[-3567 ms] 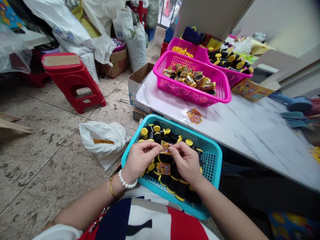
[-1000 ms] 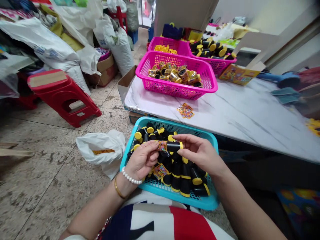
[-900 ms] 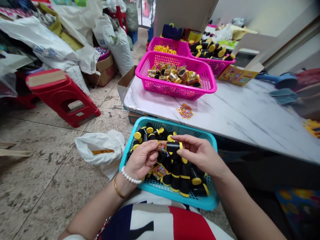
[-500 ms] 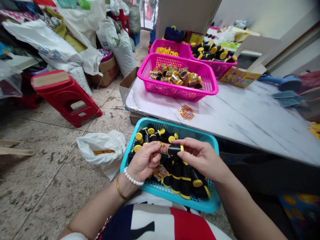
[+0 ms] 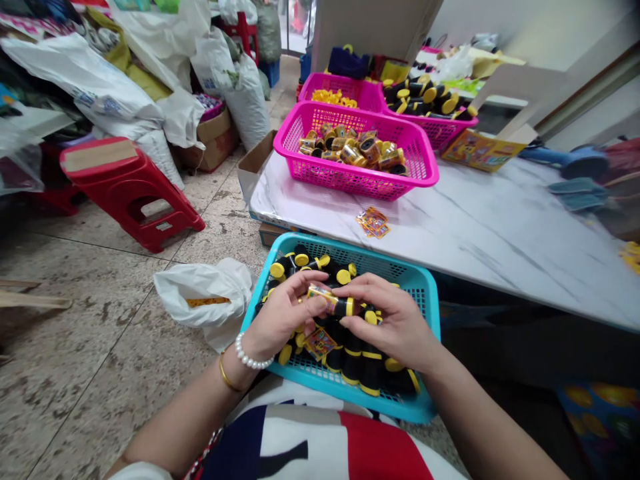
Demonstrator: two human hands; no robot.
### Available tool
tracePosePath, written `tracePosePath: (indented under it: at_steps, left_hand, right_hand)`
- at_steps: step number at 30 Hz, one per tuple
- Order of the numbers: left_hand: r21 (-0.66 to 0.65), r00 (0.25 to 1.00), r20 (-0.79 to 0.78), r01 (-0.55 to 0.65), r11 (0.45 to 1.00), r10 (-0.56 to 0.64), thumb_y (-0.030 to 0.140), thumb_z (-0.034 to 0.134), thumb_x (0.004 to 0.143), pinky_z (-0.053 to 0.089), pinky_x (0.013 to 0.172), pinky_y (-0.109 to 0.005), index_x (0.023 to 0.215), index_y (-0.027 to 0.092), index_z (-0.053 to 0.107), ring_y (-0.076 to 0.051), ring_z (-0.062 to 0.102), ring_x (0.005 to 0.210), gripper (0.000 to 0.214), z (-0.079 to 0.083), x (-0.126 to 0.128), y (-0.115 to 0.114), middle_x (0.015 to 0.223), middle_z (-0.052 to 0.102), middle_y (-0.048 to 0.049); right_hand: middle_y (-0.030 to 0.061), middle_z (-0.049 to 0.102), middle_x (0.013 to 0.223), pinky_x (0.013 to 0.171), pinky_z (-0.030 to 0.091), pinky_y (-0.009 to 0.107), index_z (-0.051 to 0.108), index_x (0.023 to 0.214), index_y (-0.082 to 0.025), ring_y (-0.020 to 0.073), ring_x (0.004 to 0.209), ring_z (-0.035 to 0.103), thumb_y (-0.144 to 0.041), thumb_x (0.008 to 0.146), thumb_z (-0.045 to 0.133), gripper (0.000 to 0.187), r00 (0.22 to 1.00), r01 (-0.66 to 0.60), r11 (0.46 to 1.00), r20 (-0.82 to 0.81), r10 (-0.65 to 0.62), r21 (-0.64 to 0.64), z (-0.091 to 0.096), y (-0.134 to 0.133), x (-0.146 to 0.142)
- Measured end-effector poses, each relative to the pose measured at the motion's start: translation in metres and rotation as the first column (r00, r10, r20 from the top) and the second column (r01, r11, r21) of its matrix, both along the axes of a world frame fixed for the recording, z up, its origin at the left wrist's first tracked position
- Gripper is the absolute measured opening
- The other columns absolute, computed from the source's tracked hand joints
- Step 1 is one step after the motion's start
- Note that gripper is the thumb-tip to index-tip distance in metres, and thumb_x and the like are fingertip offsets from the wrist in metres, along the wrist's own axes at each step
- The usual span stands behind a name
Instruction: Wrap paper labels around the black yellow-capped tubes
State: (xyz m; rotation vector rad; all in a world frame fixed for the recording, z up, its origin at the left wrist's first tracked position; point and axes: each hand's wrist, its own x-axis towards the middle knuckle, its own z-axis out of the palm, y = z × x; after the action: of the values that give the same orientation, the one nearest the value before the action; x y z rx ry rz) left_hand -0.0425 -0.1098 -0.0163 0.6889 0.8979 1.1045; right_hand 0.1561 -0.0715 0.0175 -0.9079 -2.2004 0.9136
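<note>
A small black tube with a yellow rim and a colourful sticker point(image 5: 333, 301) is gripped between both hands over the blue basket point(image 5: 425, 313) on my lap. My left hand point(image 5: 283, 317) pinches its stickered end, fingers closed. My right hand point(image 5: 393, 323) holds the yellow-rimmed end, fingers curled. Under the hands, the basket holds several black tubes with yellow caps point(image 5: 360, 363) and a loose sticker sheet point(image 5: 319, 342).
On the white marble table point(image 5: 490, 233) stand a pink basket of stickered tubes point(image 5: 357, 153), two more pink baskets point(image 5: 435, 110) behind it, a sticker pile point(image 5: 373, 222) and a printed box point(image 5: 475, 150). A white bag point(image 5: 207, 300) and red stool point(image 5: 127, 190) sit on the floor at left.
The tube has sunk lower toward the basket and both hands have closed in around it. Earlier, both hands pinched a sticker over the basket.
</note>
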Motion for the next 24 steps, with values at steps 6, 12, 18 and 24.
tracePosePath:
  at_steps: [6,12,18,24]
  left_hand:
    - [0.095,0.967,-0.247,0.092,0.991,-0.066,0.03,0.076,0.074,0.046,0.059,-0.02,0.098,0.013,0.067,-0.008,0.056,0.062,0.031,0.002,0.006,0.007,0.079,0.066,-0.0017]
    - [0.201,0.954,-0.293,0.121,0.972,-0.058,0.033,0.074,0.075,0.047,0.058,-0.022,0.109,0.015,0.063,-0.011,0.058,0.067,0.04,0.009,0.007,0.024,0.088,0.065,-0.004]
    - [0.07,0.952,-0.22,0.234,0.97,-0.214,0.032,0.071,0.078,0.046,0.058,-0.022,0.105,0.013,0.064,-0.01,0.058,0.061,0.033,0.006,-0.009,0.022,0.073,0.065,-0.0013]
    - [0.301,0.931,-0.363,0.146,0.942,-0.028,0.022,0.071,0.078,0.048,0.085,-0.03,0.104,0.016,0.068,-0.019,0.063,0.093,0.027,0.005,0.005,0.015,0.102,0.069,-0.0071]
  right_hand:
    - [0.004,0.069,0.103,0.083,0.054,0.031,0.057,0.128,-0.026,0.0178,0.089,0.066,-0.017,0.081,0.069,0.049,0.997,0.016,0.977,0.073,-0.032,0.211,-0.009,-0.006,-0.001]
    - [0.0099,0.06,0.118,0.088,0.055,0.035,0.062,0.123,-0.025,0.0207,0.104,0.063,-0.008,0.084,0.062,0.042,0.986,0.161,0.907,-0.022,-0.166,0.39,-0.017,-0.007,-0.003]
    - [0.0086,0.066,0.112,0.087,0.055,0.035,0.055,0.129,-0.023,0.0211,0.1,0.065,-0.009,0.084,0.064,0.049,0.995,0.084,0.894,0.019,-0.103,0.44,-0.018,-0.004,0.005]
    - [0.0025,0.071,0.088,0.071,0.057,0.03,0.065,0.099,-0.022,0.0177,0.077,0.069,-0.021,0.08,0.072,0.02,0.974,0.221,0.97,-0.065,-0.215,0.106,-0.026,-0.007,-0.003]
